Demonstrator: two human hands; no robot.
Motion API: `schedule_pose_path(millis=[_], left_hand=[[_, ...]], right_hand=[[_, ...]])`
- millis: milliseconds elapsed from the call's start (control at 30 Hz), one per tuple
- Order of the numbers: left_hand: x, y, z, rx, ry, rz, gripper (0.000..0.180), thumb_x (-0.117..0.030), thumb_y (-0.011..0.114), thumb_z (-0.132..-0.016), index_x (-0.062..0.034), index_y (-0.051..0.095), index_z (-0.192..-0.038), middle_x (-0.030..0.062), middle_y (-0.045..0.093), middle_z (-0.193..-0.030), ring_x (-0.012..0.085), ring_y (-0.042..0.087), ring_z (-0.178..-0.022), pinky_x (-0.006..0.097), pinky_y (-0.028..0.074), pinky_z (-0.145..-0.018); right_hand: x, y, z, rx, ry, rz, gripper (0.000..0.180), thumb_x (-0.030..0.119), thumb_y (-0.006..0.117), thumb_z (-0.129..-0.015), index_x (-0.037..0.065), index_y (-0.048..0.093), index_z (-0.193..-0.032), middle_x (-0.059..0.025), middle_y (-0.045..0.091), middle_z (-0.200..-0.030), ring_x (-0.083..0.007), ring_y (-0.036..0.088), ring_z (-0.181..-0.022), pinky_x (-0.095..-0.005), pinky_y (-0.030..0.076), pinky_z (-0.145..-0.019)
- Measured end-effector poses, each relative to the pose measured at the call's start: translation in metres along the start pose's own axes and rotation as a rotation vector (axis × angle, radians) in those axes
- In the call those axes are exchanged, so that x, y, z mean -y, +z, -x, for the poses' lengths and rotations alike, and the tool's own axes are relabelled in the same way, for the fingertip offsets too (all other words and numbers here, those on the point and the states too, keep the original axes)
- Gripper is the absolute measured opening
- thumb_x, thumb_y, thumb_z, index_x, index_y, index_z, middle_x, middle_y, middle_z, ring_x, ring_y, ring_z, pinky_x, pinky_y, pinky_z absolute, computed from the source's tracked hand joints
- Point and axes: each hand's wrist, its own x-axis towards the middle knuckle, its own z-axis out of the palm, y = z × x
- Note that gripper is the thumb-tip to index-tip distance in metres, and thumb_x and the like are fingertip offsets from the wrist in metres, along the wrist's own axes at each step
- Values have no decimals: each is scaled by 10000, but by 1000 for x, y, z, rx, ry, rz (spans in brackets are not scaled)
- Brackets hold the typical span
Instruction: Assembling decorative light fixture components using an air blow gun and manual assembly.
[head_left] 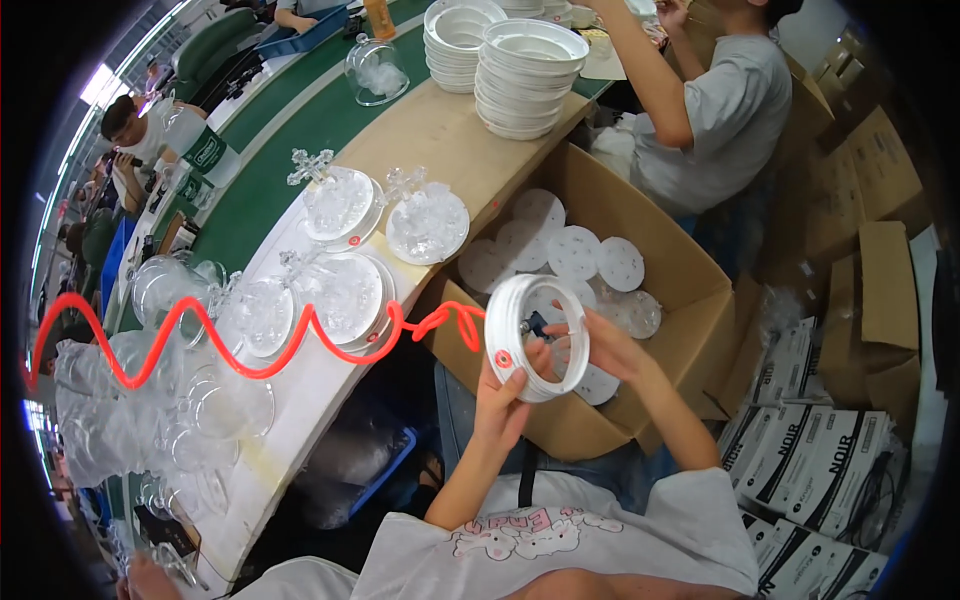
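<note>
Fingers of the left hand [497,405] were closed on the lower left rim of a white ring [503,335], the thumb on its outer wall and other fingertips showing through the opening. On the far side, the right hand [612,345] had its fingers partly spread at the ring's right edge; whether they gripped it I could not tell. I had the ring tilted above a cardboard box [690,310] of white discs [573,252], some of them hidden by ring and hands. Inside the opening sat a small dark blue object [537,324], too obscured for me to identify. A red coiled hose [130,380] ended its visible run beside the ring. Another person's hand [150,578] was cut off at the lower left.
</note>
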Motion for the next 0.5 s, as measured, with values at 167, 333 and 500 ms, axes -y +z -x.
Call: schedule_pose_path(millis=[167, 333, 500], left_hand=[[-17, -20, 5, 105, -373, 4, 478, -27, 588, -796, -27, 374, -1223, 180, 570, -1062, 291, 553, -1035, 389, 447, -898], [-16, -36, 25, -89, -329, -270, 379, -33, 642, -754, -36, 447, -1079, 116, 598, -939, 222, 611, -880, 316, 509, -780], [-32, -59, 65, -68, -224, -249, 360, 83, 649, -692, -31, 457, -974, 93, 591, -870, 229, 605, -893, 374, 465, -860]], right_hand=[[18, -10, -3, -178, 0, 488, 439, 240, 553, -857, 85, 447, -1254, 0, 576, -933, -19, 430, -649, -154, 333, -526], [42, 16, -24, 27, -49, 748, 474, 266, 574, -848, 84, 440, -1266, -1, 582, -952, -34, 478, -714, -167, 375, -560], [69, 54, -52, 417, -120, 1237, 616, 323, 668, -762, 75, 431, -1274, -97, 553, -1130, -189, 539, -965, -322, 410, -882]])
